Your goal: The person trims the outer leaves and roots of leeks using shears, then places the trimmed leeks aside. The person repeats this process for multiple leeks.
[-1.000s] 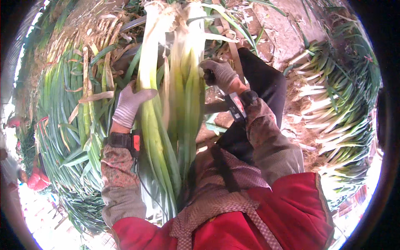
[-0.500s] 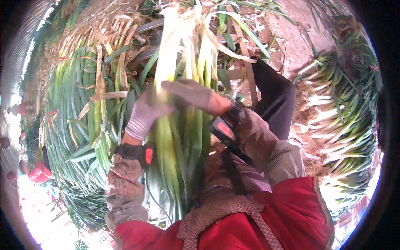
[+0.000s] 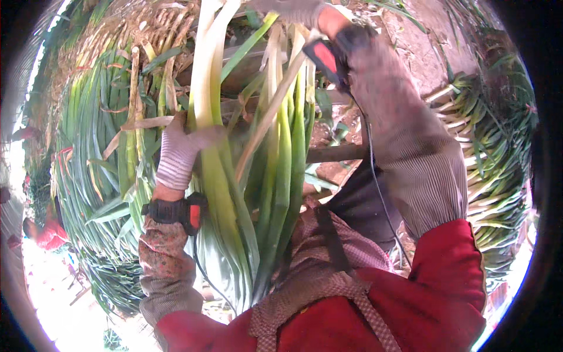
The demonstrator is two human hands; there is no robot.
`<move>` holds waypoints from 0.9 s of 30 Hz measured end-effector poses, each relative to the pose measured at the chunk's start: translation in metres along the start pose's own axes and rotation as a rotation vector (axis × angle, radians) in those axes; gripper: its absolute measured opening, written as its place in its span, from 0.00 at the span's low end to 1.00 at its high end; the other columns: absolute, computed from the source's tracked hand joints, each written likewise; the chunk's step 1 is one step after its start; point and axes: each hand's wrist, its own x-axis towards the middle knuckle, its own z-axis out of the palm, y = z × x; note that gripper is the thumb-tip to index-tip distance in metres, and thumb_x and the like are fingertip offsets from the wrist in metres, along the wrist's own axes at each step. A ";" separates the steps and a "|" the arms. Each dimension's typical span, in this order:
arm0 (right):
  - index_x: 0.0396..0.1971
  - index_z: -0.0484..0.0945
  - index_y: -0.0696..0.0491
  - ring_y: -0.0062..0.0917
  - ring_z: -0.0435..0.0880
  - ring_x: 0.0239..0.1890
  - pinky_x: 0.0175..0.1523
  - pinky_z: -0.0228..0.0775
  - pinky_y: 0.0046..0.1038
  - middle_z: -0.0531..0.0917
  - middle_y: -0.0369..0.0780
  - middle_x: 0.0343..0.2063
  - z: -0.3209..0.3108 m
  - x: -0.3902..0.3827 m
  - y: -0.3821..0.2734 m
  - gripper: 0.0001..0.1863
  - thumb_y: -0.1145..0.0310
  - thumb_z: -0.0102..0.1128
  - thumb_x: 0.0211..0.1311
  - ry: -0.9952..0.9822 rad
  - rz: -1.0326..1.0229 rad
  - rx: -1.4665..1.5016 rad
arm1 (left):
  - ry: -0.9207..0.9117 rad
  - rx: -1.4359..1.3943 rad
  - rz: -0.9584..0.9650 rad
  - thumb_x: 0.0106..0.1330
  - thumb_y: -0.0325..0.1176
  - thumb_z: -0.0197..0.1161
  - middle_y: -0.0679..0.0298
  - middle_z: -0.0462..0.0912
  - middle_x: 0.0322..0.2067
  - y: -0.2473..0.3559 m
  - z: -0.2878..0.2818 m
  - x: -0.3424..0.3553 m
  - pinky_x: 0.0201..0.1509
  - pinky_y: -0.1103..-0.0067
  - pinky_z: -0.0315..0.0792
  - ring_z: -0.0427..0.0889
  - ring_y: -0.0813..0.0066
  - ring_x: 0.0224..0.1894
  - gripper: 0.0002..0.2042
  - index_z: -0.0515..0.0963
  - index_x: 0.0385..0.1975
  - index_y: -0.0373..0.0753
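My left hand (image 3: 179,144), in a pale knitted glove, closes around a thick green onion (image 3: 206,88) where its white shank turns green. That onion stands upright in front of me, its leaves running down toward my lap. Right of it are more green onions (image 3: 281,152) with dry, papery stalks among them. My right hand (image 3: 290,9), also gloved, is at the top edge, beyond those stalks. It is blurred and partly cut off, so its fingers are not clear. A loose green leaf (image 3: 249,47) slants down from beside it.
A dense heap of green onions (image 3: 88,158) lies at my left, roots at the far end. Another pile (image 3: 492,176) curves along the right side, white shanks inward. Wooden bars (image 3: 337,154) cross behind the middle stalks. Cables (image 3: 378,182) hang from wrist-worn devices on both arms.
My right hand has moved away and up to the top edge, parting from the left. My left hand has shifted slightly left with the thick onion, which now stands apart from the others.
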 end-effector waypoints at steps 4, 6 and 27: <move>0.66 0.71 0.43 0.42 0.81 0.56 0.62 0.70 0.47 0.83 0.44 0.53 0.038 -0.067 -0.068 0.44 0.41 0.72 0.49 -0.302 -0.066 -0.108 | -0.023 -0.012 -0.066 0.50 0.36 0.80 0.55 0.86 0.38 -0.010 0.002 0.003 0.43 0.75 0.81 0.85 0.72 0.36 0.30 0.75 0.49 0.25; 0.67 0.69 0.40 0.38 0.79 0.59 0.67 0.58 0.53 0.83 0.38 0.51 0.058 -0.088 -0.089 0.47 0.46 0.77 0.43 -0.521 -0.147 -0.047 | 0.007 -0.004 -0.106 0.50 0.36 0.81 0.54 0.85 0.39 -0.013 0.004 0.002 0.43 0.74 0.80 0.85 0.71 0.36 0.31 0.75 0.50 0.24; 0.33 0.83 0.48 0.36 0.86 0.37 0.39 0.79 0.37 0.85 0.40 0.41 0.062 -0.113 -0.021 0.09 0.62 0.66 0.54 -0.507 -0.107 -0.430 | -0.266 0.187 -0.277 0.46 0.56 0.78 0.51 0.85 0.47 -0.063 0.006 0.042 0.54 0.73 0.76 0.85 0.65 0.46 0.43 0.77 0.54 0.25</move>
